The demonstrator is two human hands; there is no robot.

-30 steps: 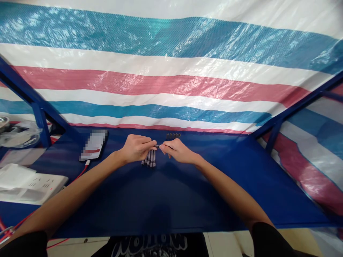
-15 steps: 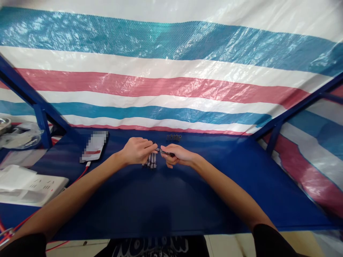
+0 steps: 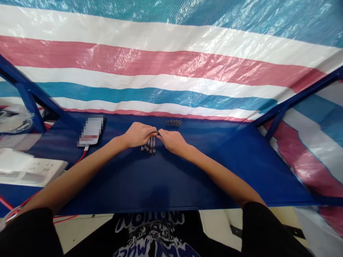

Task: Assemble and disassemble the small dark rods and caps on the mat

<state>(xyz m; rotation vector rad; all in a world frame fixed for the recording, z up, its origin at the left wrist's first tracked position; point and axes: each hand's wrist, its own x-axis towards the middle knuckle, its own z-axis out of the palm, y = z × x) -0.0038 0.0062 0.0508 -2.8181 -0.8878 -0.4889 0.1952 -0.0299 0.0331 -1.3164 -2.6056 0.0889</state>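
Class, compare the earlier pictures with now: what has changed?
The right hand has rolled over, hiding more of the dark piece than half a second ago; the view has tipped down. The left hand keeps its pinch; phone, rods and cylinders stay put.

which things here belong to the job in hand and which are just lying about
Likely in use:
small dark piece between left hand and right hand
slim pieces by the left hand
short cylinders farther back

Probably just lying about:
phone
red cable
power strip
clear plastic
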